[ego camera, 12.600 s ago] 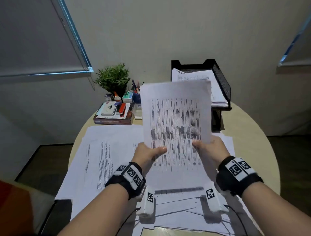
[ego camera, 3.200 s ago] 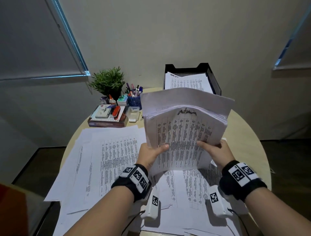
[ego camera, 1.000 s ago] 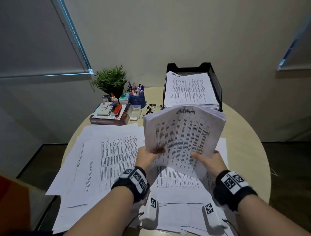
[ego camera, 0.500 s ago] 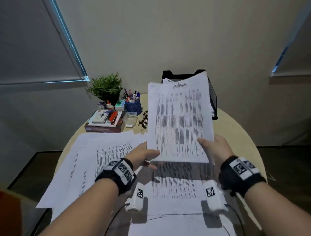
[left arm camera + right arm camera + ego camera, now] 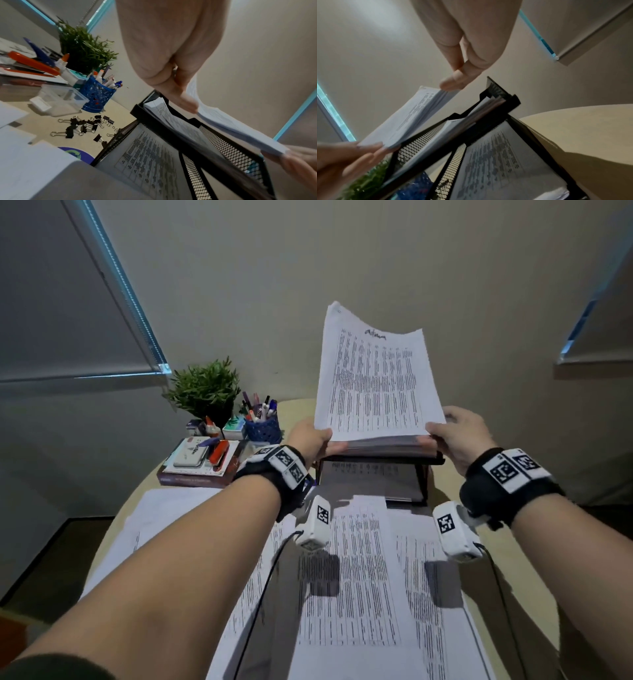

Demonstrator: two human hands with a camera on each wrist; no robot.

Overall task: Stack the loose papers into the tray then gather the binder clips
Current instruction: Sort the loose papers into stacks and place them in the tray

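Both hands hold one thick stack of printed papers (image 5: 376,385) by its near corners, tilted up over the top tier of the black mesh tray (image 5: 376,461). My left hand (image 5: 325,441) pinches the left corner, thumb on top. At the right corner my right hand (image 5: 433,434) grips the same way. The tray's lower tier holds printed sheets (image 5: 370,477). Loose papers (image 5: 359,577) cover the table in front. In the left wrist view, several black binder clips (image 5: 82,125) lie scattered on the table left of the tray (image 5: 223,142); they are hidden in the head view.
Left of the tray stand a blue pen cup (image 5: 262,426), a clear plastic box (image 5: 58,102), a potted plant (image 5: 203,388) and a book with a stapler on it (image 5: 198,463). The round table (image 5: 524,621) shows bare wood on the right.
Both hands have carried the stack forward from over the table to above the tray's top tier, arms now stretched out. The grip on both corners is unchanged.
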